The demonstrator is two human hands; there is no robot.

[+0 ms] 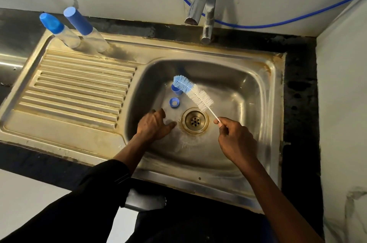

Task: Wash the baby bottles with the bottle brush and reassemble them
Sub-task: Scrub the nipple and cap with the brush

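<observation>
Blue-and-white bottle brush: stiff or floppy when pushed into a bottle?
The blue-and-white bottle brush has a thin stem, so it probably flexes under push. Its bristles look soft and should compress. The right hand pinches only the stem's end, so likely light.

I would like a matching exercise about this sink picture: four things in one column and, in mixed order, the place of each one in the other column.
Things:
1. bottle brush
2. capped bottles
3. blue ring
4. tap

Places:
a. on the basin floor, left of the drain
b. behind the basin, by the wall
c. in the right hand, held by its handle
d. standing at the back of the drainboard

Pairs: 1-c, 2-d, 3-a, 4-b.
</observation>
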